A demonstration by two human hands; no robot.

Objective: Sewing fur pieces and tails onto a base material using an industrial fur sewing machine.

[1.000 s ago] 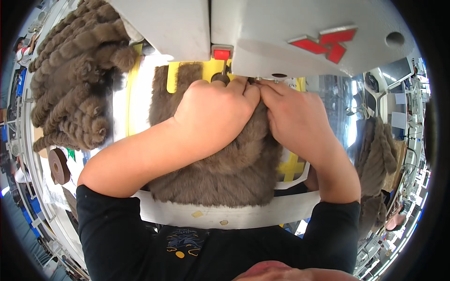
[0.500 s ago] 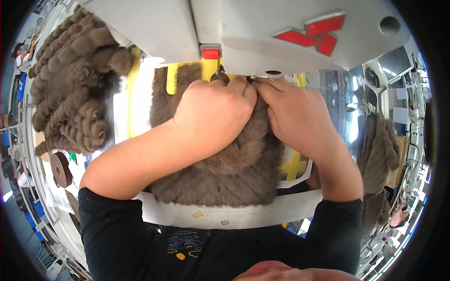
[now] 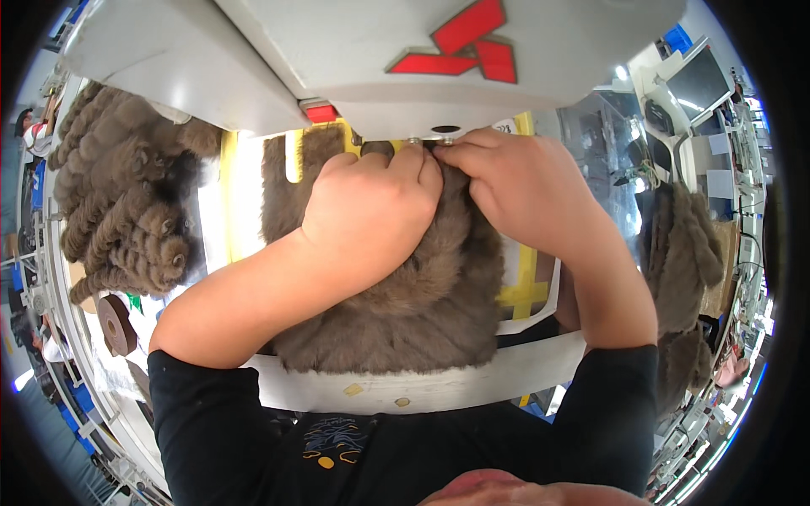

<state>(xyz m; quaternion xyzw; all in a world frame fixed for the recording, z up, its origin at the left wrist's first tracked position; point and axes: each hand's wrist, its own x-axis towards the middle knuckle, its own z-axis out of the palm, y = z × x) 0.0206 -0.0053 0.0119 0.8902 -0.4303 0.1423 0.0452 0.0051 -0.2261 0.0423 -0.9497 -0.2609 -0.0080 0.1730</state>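
A brown fur piece [image 3: 388, 333] lies under the head of a white-grey sewing machine [image 3: 354, 72] and spreads toward my body. My left hand [image 3: 371, 207] is closed on the fur, its bent fingers gathering a fold close to the machine. Just to its right, my right hand [image 3: 527, 185] pinches the same fold between thumb and fingers. Both sets of fingertips sit nearly together below the machine head, where the needle area is hidden. At the left, a narrow slot between two strips of the fur shows yellow beneath.
Rolled brown furs [image 3: 126, 185] are heaped at the left, with a roll of brown tape [image 3: 116, 325] nearer me. More fur pieces [image 3: 683, 253] hang at the right, below a dark screen [image 3: 702, 82]. A white table edge [image 3: 422, 388] runs before my body; yellow tape [image 3: 229, 185] marks the surface.
The view has shifted, so the machine appears further left and tilted. Both hands keep their hold on the fur at the machine, with little visible movement of their own.
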